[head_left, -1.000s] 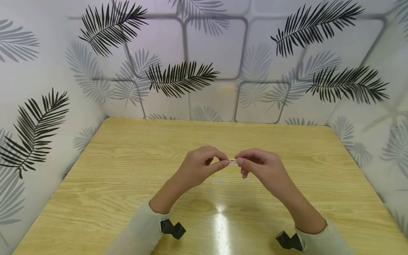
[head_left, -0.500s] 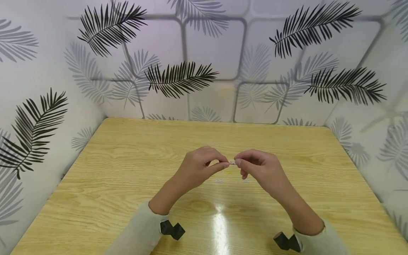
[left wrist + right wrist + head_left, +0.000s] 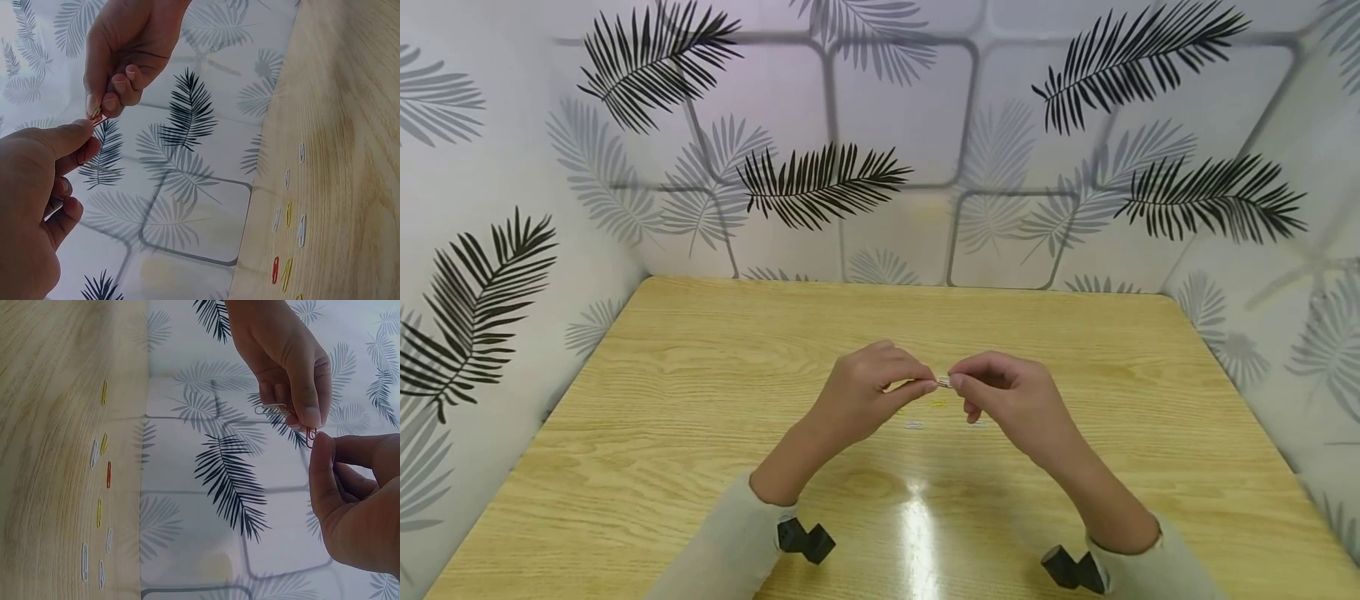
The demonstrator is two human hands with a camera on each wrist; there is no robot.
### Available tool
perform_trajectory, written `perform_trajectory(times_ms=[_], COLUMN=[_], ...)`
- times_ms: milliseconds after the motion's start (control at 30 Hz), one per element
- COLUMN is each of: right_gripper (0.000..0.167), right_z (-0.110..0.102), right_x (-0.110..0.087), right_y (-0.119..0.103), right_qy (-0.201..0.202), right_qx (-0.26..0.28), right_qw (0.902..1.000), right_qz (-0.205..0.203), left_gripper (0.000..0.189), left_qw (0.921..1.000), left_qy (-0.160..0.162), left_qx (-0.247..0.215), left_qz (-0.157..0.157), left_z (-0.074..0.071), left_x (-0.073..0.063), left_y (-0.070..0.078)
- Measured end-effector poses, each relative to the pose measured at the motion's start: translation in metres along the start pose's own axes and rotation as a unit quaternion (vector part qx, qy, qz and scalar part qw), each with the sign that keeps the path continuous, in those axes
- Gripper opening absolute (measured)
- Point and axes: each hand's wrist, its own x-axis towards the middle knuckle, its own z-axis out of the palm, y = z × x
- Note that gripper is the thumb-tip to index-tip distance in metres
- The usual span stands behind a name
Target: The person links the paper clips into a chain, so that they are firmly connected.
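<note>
Close together over the table, my left hand (image 3: 867, 393) and right hand (image 3: 1021, 398) meet fingertip to fingertip. Thumb and index of the left hand pinch a red paper clip (image 3: 309, 439), which spans the small gap between the hands. From the left hand's fingers a white paper clip (image 3: 270, 409) sticks out to the side. The right hand's thumb and index pinch a paper clip at the same spot; its colour I cannot tell, since the fingertips cover most of it. The right hand's other fingers are curled in.
Below the hands, loose paper clips lie spread on the wooden table (image 3: 700, 400): several white ones (image 3: 301, 230), several yellow ones (image 3: 99, 513) and a red one (image 3: 275, 270). A leaf-patterned wall (image 3: 895, 117) stands behind the table's far edge.
The clips between the fingertips have turned slightly, while both hands keep their pinch and nearly the same place. The head view has shifted a little.
</note>
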Motion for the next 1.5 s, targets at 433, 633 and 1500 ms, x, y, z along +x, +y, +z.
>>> perform_trajectory(times_ms=[433,633,1500], right_gripper=[0.02,0.02,0.011], right_z=[-0.005,-0.009,0.001], right_x=[-0.001,-0.001,-0.003], right_y=[-0.003,-0.004,-0.003], right_qy=[0.014,0.015,-0.03], right_qx=[-0.02,-0.024,-0.034], right_qw=[0.9997,0.9995,0.9975], right_qz=[-0.001,-0.012,-0.053], left_gripper=[0.005,0.008,0.017], left_qw=[0.999,0.9835,0.9041], left_qy=[0.01,-0.046,-0.164], left_qx=[-0.013,-0.093,-0.294], left_qz=[-0.04,-0.148,-0.264], left_z=[-0.001,-0.002,-0.004], left_x=[-0.001,-0.003,-0.003], left_y=[-0.002,-0.005,-0.006])
